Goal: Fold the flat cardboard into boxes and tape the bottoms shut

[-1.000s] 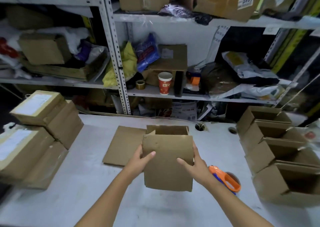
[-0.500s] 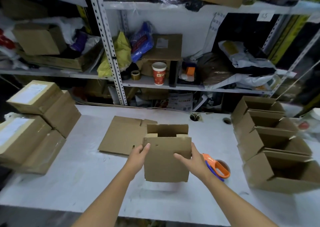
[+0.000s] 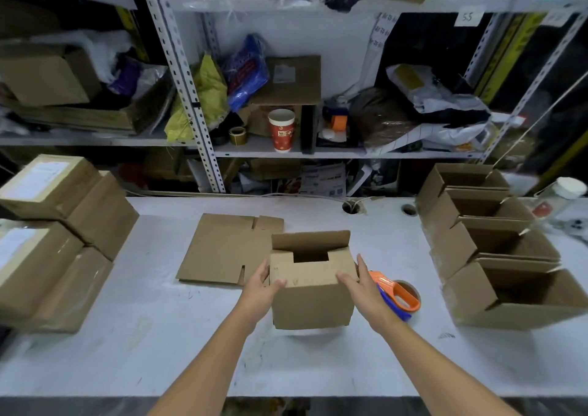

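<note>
At the middle of the white table [image 3: 152,336] a small cardboard box [image 3: 313,301] is held between two bare hands, both forearms reaching in from six o'clock and converging on it. The left hand [image 3: 259,288] grips the box's left upper corner: its thumb lies curled over the near top edge and its fingers wrap round the left wall. The right hand [image 3: 362,288] mirrors it, thumb laid on the near top edge and fingers stretched up along the right wall, so the box is clamped from both sides. On top, the far flap stands upright while the nearer flaps are folded inward, leaving a dark rectangular gap between them. Whether the box's lower edge touches the table I cannot tell (a pale patch shows just beneath it). At ten o'clock from the box a flat cardboard blank [image 3: 222,250] lies on the table, its near corner just beside the left hand. At three o'clock, just behind the right hand, lies an orange-and-blue tape dispenser [image 3: 402,298]. Further out at three o'clock a row of open-topped boxes [image 3: 467,250] stands packed together; at nine o'clock sits a stack of sealed boxes [image 3: 76,224]. At twelve o'clock, on the metal shelving [image 3: 203,123], stands a red paper cup [image 3: 281,131].
</note>
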